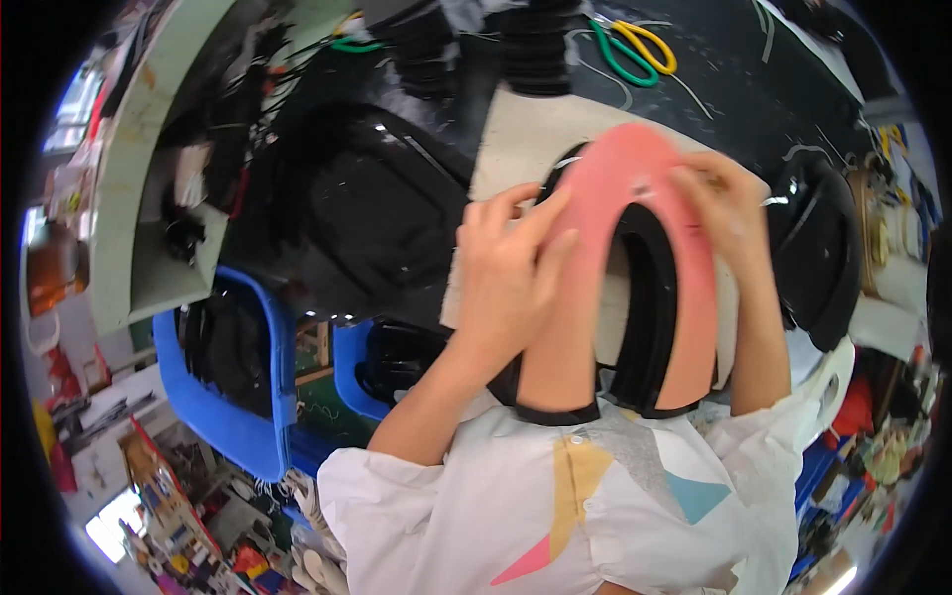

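A pink U-shaped piece point(635, 164), fading to a peach tone at its two ends, lies with its curve pointing away from me. Black U-shaped pieces point(650, 297) show beneath it, through its gap and along its ends. My left hand point(506, 263) grips the left edge of the pink piece, fingers bent against it. At the upper right of the curve, my right hand point(729, 203) has its fingers bent onto the other edge, slightly blurred. Under these pieces is a cream board point(526, 129).
Green-and-yellow-handled scissors point(635, 55) lie on the dark table beyond the board. Stacks of black pieces point(535, 50) stand at the far edge. Glossy black bundles point(377, 208) sit left, another point(818, 248) right. A blue-rimmed container point(283, 397) stands lower left.
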The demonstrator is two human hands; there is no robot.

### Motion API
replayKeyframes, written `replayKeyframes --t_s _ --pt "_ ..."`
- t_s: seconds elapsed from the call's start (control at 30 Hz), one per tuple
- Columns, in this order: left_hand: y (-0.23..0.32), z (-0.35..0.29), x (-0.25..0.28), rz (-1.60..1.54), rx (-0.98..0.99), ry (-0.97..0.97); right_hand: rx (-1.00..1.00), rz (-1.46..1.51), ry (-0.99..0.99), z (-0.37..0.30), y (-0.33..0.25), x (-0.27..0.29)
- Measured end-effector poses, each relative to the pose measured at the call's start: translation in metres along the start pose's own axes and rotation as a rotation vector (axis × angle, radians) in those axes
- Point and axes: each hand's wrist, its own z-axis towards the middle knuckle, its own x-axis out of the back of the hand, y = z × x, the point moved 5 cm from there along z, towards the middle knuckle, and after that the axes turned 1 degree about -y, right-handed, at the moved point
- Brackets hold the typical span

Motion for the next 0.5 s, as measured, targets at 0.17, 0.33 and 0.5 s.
replayKeyframes --t_s 0.17,0.33,0.5 --pt "0.006 0.005 0.008 -0.227 0.116 0.113 -0.012 0.576 0.574 -0.002 0.067 0.113" --pt "-0.014 0.016 0.107 -0.511 0.265 0.420 -0.061 0.832 0.612 -0.030 0.067 0.161" --pt "-0.173 -0.001 0.247 -0.069 0.462 0.491 -0.101 0.427 0.354 -0.015 -0.013 0.061"
